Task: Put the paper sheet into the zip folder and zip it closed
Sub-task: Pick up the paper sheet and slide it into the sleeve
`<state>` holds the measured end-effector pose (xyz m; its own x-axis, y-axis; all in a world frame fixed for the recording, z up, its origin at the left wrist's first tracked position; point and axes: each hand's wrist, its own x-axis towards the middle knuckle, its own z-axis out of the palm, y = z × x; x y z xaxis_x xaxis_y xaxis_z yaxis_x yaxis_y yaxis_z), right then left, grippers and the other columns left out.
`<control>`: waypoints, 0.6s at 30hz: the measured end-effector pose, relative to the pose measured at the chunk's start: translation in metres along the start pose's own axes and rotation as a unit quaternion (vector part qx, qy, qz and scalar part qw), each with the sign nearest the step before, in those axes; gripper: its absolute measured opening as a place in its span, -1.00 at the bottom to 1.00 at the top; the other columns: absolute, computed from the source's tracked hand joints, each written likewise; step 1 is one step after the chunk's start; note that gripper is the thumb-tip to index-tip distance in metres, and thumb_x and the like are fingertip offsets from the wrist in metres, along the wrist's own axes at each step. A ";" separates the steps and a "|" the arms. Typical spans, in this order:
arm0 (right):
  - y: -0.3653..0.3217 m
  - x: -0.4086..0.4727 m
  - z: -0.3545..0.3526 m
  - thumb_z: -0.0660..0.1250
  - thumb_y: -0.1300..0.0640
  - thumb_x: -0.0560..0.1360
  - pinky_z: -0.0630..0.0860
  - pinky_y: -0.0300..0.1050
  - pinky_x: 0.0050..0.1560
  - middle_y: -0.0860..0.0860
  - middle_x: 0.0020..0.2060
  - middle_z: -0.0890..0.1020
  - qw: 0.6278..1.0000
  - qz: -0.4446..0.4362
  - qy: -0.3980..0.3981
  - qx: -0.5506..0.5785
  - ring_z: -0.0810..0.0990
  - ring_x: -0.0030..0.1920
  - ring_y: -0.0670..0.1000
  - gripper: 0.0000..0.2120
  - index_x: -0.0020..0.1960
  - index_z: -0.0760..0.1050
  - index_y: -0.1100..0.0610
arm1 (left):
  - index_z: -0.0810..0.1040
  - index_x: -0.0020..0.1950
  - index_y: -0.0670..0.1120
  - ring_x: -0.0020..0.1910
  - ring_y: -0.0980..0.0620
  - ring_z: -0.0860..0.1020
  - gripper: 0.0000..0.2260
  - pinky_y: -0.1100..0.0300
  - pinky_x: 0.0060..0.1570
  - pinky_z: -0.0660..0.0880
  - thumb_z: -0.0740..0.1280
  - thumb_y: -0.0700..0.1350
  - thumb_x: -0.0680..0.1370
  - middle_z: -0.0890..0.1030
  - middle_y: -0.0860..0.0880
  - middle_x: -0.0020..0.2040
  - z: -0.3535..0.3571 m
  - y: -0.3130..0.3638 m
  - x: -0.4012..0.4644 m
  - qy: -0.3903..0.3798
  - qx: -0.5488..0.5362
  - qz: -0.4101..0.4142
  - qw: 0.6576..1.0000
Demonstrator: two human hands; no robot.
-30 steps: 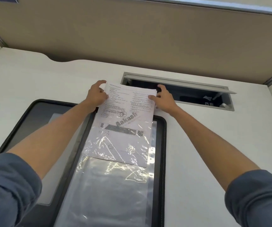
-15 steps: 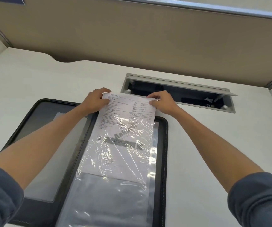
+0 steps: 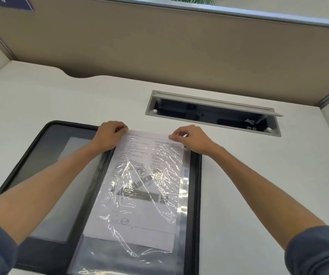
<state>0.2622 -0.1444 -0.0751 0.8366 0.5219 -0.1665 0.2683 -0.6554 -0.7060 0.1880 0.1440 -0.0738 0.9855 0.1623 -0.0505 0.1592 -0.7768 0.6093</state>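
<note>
A black zip folder (image 3: 196, 195) lies open flat on the white desk. On its right half sits a clear plastic sleeve (image 3: 120, 255). The printed paper sheet (image 3: 139, 197) is mostly inside that sleeve, with only its top edge sticking out. My left hand (image 3: 109, 136) pinches the sheet's top left corner. My right hand (image 3: 192, 140) pinches the top right corner. The sheet's bottom edge stops short of the sleeve's bottom.
An open cable tray (image 3: 213, 114) with a raised grey flap is cut into the desk just beyond my right hand. A beige partition wall (image 3: 179, 52) closes off the far side. The folder's left half (image 3: 60, 187) has a grey pocket panel.
Both hands have pulled the sheet toward me, sliding it deeper into the clear sleeve. Far less paper sticks out past the folder's top edge than a second ago.
</note>
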 end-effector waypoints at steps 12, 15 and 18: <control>-0.007 -0.024 0.011 0.55 -0.20 0.28 0.57 -0.05 0.11 -0.03 0.11 0.63 0.996 -0.003 -0.040 -0.074 0.58 0.04 -0.01 -0.43 0.19 0.57 0.04 | 0.55 0.29 0.03 0.19 0.07 0.39 -0.24 0.10 0.25 0.34 0.43 0.44 0.22 0.44 0.11 0.15 -0.001 -0.019 -0.021 -0.056 0.053 0.048 0.996; -0.008 -0.024 0.011 0.53 -0.24 0.28 0.50 -0.10 0.05 -0.05 0.11 0.61 0.995 -0.007 -0.033 -0.093 0.53 0.04 -0.03 -0.44 0.17 0.60 0.04 | 0.51 0.34 0.03 0.20 0.07 0.38 -0.22 0.09 0.28 0.31 0.41 0.43 0.24 0.45 0.10 0.16 0.003 -0.021 -0.025 -0.048 0.083 0.075 0.993; -0.010 -0.025 0.013 0.50 -0.28 0.30 0.46 -0.11 0.06 -0.06 0.15 0.58 0.991 -0.013 -0.035 -0.131 0.52 0.09 -0.01 -0.38 0.25 0.57 0.02 | 0.50 0.33 0.03 0.22 0.07 0.38 -0.26 0.10 0.28 0.28 0.41 0.40 0.27 0.48 0.08 0.16 0.006 -0.022 -0.030 -0.033 0.080 0.092 0.992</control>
<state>0.2322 -0.1440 -0.0724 0.7954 0.5708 -0.2039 0.4122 -0.7560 -0.5085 0.1553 0.1525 -0.0901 0.9996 -0.0272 -0.0039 -0.0220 -0.8770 0.4800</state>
